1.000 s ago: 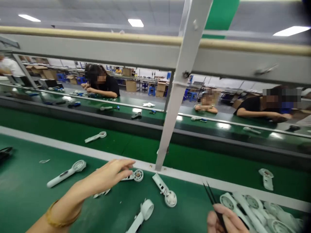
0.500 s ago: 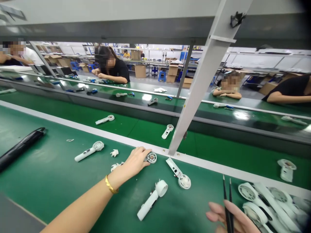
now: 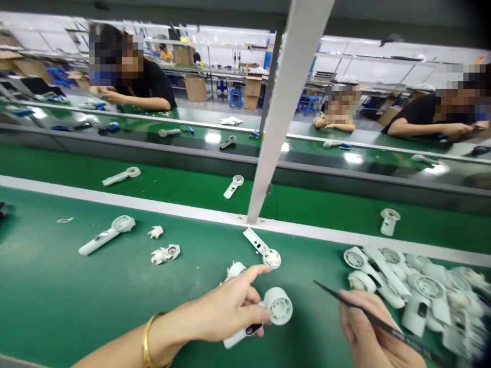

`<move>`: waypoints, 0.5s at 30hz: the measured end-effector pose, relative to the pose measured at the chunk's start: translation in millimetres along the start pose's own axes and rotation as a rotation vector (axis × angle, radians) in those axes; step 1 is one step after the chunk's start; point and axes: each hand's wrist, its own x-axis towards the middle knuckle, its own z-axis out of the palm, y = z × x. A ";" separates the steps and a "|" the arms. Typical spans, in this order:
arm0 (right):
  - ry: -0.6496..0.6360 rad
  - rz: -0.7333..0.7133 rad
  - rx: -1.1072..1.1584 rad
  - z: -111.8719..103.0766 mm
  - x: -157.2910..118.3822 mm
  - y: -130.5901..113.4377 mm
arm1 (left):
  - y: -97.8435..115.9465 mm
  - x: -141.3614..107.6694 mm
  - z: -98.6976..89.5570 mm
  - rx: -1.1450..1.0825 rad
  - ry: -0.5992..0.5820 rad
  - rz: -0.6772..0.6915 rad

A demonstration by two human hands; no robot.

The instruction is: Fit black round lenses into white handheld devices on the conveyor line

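Note:
My left hand point(image 3: 226, 309) is closed around the handle of a white handheld fan point(image 3: 278, 305), whose round head sticks out past my fingers. My index finger points ahead, just above a small white plastic piece point(image 3: 235, 270). Farther up, an opened white fan housing point(image 3: 261, 248) with its round head lies apart from my hand. My right hand point(image 3: 370, 327) pinches black pointed tweezers point(image 3: 345, 301), their tips aimed left over the green belt point(image 3: 49, 286), touching nothing. Beside that hand lies a heap of white fan parts point(image 3: 414, 291).
A whole white fan point(image 3: 107, 234) and white impeller pieces point(image 3: 164, 253) lie on the left of the belt. A white metal post point(image 3: 286, 102) stands behind it. More fan parts point(image 3: 233, 186) lie on a second green belt, with co-workers point(image 3: 130, 71) at a far bench.
My left hand has moved from the small round part onto the white fan and lifted or gripped it. The tweezers have tilted from upright to pointing left, and the view has shifted.

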 end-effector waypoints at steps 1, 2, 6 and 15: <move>-0.014 -0.044 0.001 -4.9 0.9 2.4 | -6.6 6.8 8.6 -0.072 -0.045 -0.024; -0.022 -0.063 0.009 -9.3 1.0 4.9 | -13.9 13.6 15.0 -0.127 -0.074 -0.043; 0.070 0.035 0.093 -17.0 -3.9 15.8 | -34.9 32.9 23.3 -0.093 -0.074 -0.070; 0.087 0.199 0.244 -10.4 -7.2 27.5 | -25.1 36.2 22.1 0.011 0.028 -0.070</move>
